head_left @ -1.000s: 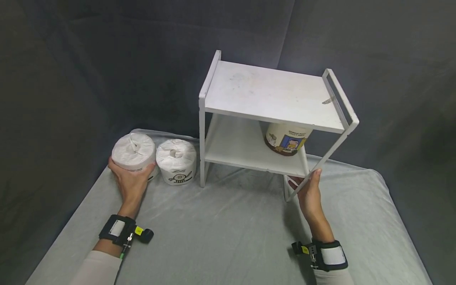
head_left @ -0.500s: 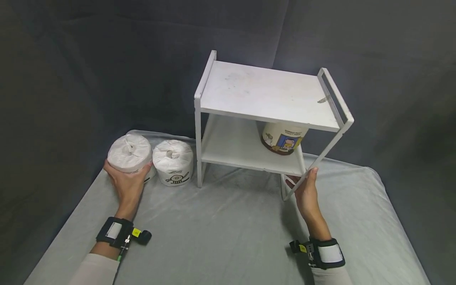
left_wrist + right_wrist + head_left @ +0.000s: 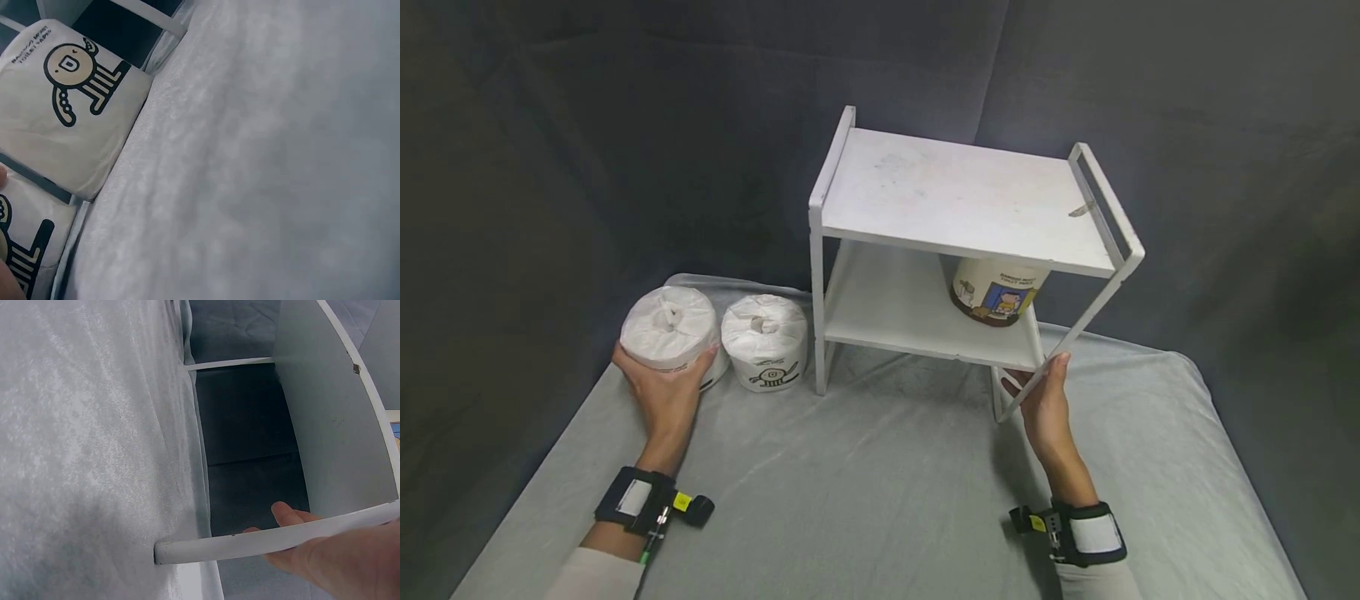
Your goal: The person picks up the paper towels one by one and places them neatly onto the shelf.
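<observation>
From where I stand, the person's left hand [image 3: 662, 383] is wrapped around the near side of the left roll [image 3: 668, 325], a paper-wrapped toilet roll at the far left of the surface [image 3: 850, 500]; that grip is clamped on it, thumb to the right. I cannot tell whether the roll's base is touching the cloth. Just to its right, the middle roll [image 3: 765, 343] stands upright with no hand on it, its printed figure facing near.

Farther right is the white two-tier rack [image 3: 962, 200]. The right hand [image 3: 1047, 408] has its grip closed on the near right leg [image 3: 1075, 321], below the lower board [image 3: 895, 300]. That leg slants down to the left, while the near left one stands close to straight.

I judge the work to be partway along. One shelf roll [image 3: 996, 293] already sits at the right end of the lower board, its top hidden under the upper board. The other two are off the rack: the left one held, the middle one untouched. Steadying the slanting leg seems to me unfinished too, since the right hand holds it and it does not stand straight.
</observation>
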`<state>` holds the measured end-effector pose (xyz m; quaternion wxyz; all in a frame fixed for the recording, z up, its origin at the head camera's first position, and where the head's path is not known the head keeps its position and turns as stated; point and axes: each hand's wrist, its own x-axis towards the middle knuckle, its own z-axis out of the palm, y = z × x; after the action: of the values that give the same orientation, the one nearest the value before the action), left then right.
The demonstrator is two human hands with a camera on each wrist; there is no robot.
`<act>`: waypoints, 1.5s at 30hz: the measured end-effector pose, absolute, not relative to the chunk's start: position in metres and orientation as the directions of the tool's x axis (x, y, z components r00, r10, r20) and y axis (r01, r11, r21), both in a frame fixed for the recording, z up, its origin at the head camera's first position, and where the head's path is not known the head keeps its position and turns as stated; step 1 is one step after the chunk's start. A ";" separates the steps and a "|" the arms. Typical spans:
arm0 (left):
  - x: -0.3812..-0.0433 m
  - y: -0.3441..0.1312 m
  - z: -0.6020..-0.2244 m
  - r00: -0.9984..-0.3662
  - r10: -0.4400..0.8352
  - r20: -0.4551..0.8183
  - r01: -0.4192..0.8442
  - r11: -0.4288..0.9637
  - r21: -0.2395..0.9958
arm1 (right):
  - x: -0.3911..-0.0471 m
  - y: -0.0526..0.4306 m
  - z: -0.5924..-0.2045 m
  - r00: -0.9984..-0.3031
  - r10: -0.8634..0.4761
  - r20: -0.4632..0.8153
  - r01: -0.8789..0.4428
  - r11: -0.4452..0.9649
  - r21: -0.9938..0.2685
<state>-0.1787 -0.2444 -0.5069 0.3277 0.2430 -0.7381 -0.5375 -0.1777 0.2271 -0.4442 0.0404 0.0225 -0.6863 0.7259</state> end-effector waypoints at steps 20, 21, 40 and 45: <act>-0.136 -0.239 -0.456 -0.723 -0.675 0.146 -0.046 0.258 0.965 | -0.179 0.225 -0.440 -0.997 0.035 0.070 -0.071 -0.034 -0.997; -0.134 -0.238 -0.454 -0.725 -0.672 0.149 -0.039 0.257 0.966 | -0.179 0.225 -0.440 -0.997 0.035 0.068 -0.069 -0.033 -0.997; -0.100 -0.223 -0.405 -0.769 -0.601 0.219 0.033 0.304 0.952 | -0.175 0.225 -0.441 -0.997 0.026 0.074 -0.076 -0.076 -0.994; -0.094 -0.217 -0.393 -0.792 -0.560 0.244 0.074 0.309 0.948 | -0.175 0.225 -0.441 -0.996 0.024 0.090 -0.091 -0.059 -0.994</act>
<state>-0.0938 -0.2172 -0.3934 0.2801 0.1602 -0.7590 -0.5656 -0.1752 0.2251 -0.4412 0.0396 0.0247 -0.6850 0.7271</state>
